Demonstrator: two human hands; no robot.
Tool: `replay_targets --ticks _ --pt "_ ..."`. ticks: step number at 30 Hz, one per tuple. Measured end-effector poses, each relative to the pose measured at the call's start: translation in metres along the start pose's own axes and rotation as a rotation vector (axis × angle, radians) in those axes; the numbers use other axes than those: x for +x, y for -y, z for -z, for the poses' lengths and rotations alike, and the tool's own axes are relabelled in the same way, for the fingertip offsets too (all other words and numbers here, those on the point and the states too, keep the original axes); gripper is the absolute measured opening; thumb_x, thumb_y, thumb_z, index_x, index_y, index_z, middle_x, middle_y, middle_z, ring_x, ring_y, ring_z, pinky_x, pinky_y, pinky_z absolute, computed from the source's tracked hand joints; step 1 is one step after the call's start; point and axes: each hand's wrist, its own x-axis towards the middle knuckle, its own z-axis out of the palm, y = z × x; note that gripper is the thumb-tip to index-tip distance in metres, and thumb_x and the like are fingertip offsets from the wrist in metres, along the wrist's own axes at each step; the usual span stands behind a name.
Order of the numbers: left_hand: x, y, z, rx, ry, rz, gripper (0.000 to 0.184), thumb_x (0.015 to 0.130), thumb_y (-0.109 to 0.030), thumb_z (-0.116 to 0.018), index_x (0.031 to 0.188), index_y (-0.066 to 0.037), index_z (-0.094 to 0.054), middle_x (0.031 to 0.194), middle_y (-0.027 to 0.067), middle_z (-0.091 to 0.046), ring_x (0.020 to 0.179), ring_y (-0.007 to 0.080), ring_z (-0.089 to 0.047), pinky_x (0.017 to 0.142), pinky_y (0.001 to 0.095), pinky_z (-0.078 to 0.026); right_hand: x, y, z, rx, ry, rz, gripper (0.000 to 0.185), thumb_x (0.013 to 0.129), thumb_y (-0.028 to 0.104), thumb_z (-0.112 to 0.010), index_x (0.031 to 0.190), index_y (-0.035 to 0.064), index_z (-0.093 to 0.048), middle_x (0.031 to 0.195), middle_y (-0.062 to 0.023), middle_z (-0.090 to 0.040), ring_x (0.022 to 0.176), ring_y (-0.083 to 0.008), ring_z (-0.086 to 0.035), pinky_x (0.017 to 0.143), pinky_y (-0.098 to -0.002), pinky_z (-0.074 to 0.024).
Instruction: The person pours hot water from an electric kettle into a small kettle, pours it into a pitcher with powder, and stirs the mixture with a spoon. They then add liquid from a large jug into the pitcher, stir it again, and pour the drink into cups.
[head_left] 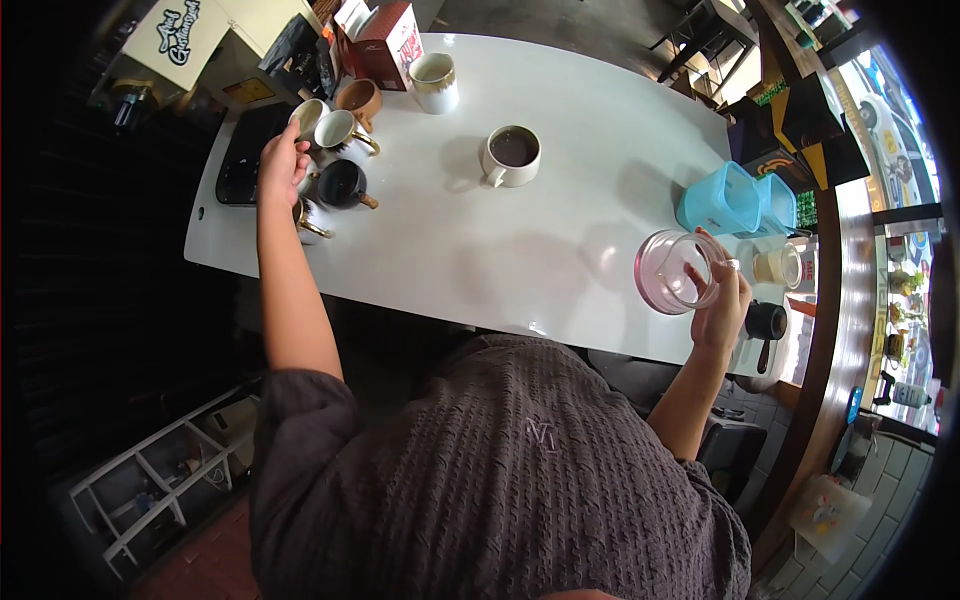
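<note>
At the left end of the white table [450,250], my left hand [284,165] is closed at the near side of a pale mug [310,118]; its fingertips meet the mug's rim or handle. Close by stand a white mug with a gold handle [340,130], a brown cup [358,98], a dark mug [341,184] and another gold-handled mug [313,222]. My right hand [722,295] is wrapped round a clear glass vessel [668,271], tilted above the table's right part. A white cup of dark liquid [512,156] stands upright near the table's middle.
Light-blue containers [722,200], a pale cup [777,267] and a black-handled tool [766,322] are at the right end. A tall white cup [434,83] and a red-and-white box [388,48] stand at the back left. A black device [248,155] lies at the left edge.
</note>
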Motion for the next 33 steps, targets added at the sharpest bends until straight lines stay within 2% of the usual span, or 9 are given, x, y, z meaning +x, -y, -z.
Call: replay_targets --ticks 2,5,9,13,17,19,24,31,33 --pt "0.041 0.002 0.015 0.039 -0.002 0.092 0.039 0.090 -0.038 -0.061 0.101 -0.001 -0.051 0.075 0.0027 -0.052 0.047 0.0036 -0.039 0.034 0.0179 -0.021 0.001 0.000 -0.011 -0.012 0.024 0.016 0.025 0.085 0.014 -0.046 0.081 -0.0044 -0.063 0.122 -0.0195 -0.060 0.115 -0.0245 -0.053 0.086 -0.0414 -0.0466" --pt "0.079 0.009 0.016 0.165 0.054 0.196 0.030 0.093 -0.031 -0.056 0.091 -0.002 -0.050 0.070 0.0026 -0.052 0.043 0.0038 -0.036 0.033 0.0188 -0.020 -0.002 0.002 -0.022 0.024 0.037 0.014 0.024 0.085 0.014 -0.046 0.079 -0.0030 -0.062 0.122 -0.0198 -0.060 0.115 -0.0252 -0.053 0.086 -0.0410 -0.0469" --pt "0.111 0.026 0.012 0.178 0.078 0.269 0.022 0.094 -0.024 -0.052 0.084 -0.005 -0.049 0.067 0.0013 -0.049 0.042 0.0039 -0.035 0.032 0.0194 -0.019 -0.005 0.001 -0.023 0.008 0.033 0.021 0.024 0.085 0.014 -0.046 0.082 -0.0043 -0.062 0.121 -0.0202 -0.060 0.115 -0.0251 -0.053 0.085 -0.0409 -0.0474" --pt "0.122 0.034 0.009 0.178 0.123 0.354 0.015 0.092 -0.017 -0.048 0.080 -0.009 -0.046 0.062 -0.0012 -0.044 0.040 0.0037 -0.031 0.031 0.0203 -0.015 -0.008 0.004 -0.020 -0.007 0.005 0.038 0.028 0.084 0.013 -0.047 0.092 -0.0075 -0.064 0.120 -0.0198 -0.060 0.114 -0.0246 -0.053 0.085 -0.0409 -0.0474" --pt "0.128 0.042 0.006 0.223 0.085 0.360 0.020 0.089 -0.012 -0.047 0.069 -0.012 -0.047 0.055 -0.0034 -0.038 0.036 0.0037 -0.025 0.031 0.0207 -0.013 -0.011 0.004 -0.018 -0.011 -0.024 0.040 0.030 0.084 0.014 -0.047 0.095 -0.0079 -0.065 0.120 -0.0195 -0.061 0.112 -0.0250 -0.055 0.087 -0.0431 -0.0464" --pt "0.130 0.042 0.005 0.230 0.128 0.367 0.023 0.091 -0.018 -0.049 0.069 -0.016 -0.046 0.055 -0.0050 -0.038 0.035 0.0037 -0.025 0.032 0.0196 -0.013 -0.012 0.003 -0.016 -0.009 -0.046 0.041 0.030 0.084 0.014 -0.047 0.095 -0.0079 -0.065 0.120 -0.0194 -0.061 0.112 -0.0252 -0.055 0.087 -0.0442 -0.0459" --pt "0.131 0.056 -0.001 0.121 0.003 0.329 0.019 0.086 -0.007 -0.044 0.069 -0.015 -0.049 0.052 -0.0044 -0.041 0.034 0.0040 -0.023 0.032 0.0218 -0.012 -0.013 0.001 -0.018 -0.003 -0.057 0.034 0.028 0.084 0.014 -0.047 0.091 -0.0069 -0.065 0.121 -0.0196 -0.061 0.113 -0.0259 -0.055 0.088 -0.0470 -0.0450" --pt "0.121 0.053 -0.006 0.019 -0.007 0.366 0.018 0.085 -0.004 -0.041 0.074 -0.012 -0.053 0.053 -0.0032 -0.043 0.035 0.0052 -0.024 0.033 0.0214 -0.014 -0.013 -0.001 -0.013 -0.010 -0.043 0.034 0.025 0.085 0.014 -0.046 0.084 -0.0045 -0.063 0.120 -0.0194 -0.061 0.112 -0.0252 -0.055 0.087 -0.0446 -0.0461" --pt "0.121 0.055 -0.006 0.003 -0.037 0.365 0.019 0.084 -0.003 -0.040 0.077 -0.012 -0.054 0.054 -0.0040 -0.043 0.035 0.0054 -0.025 0.034 0.0210 -0.015 -0.012 -0.006 -0.005 -0.041 0.015 0.013 0.040 0.085 0.013 -0.045 0.116 -0.0080 -0.060 0.125 -0.0158 -0.059 0.119 -0.0221 -0.051 0.089 -0.0378 -0.0452"
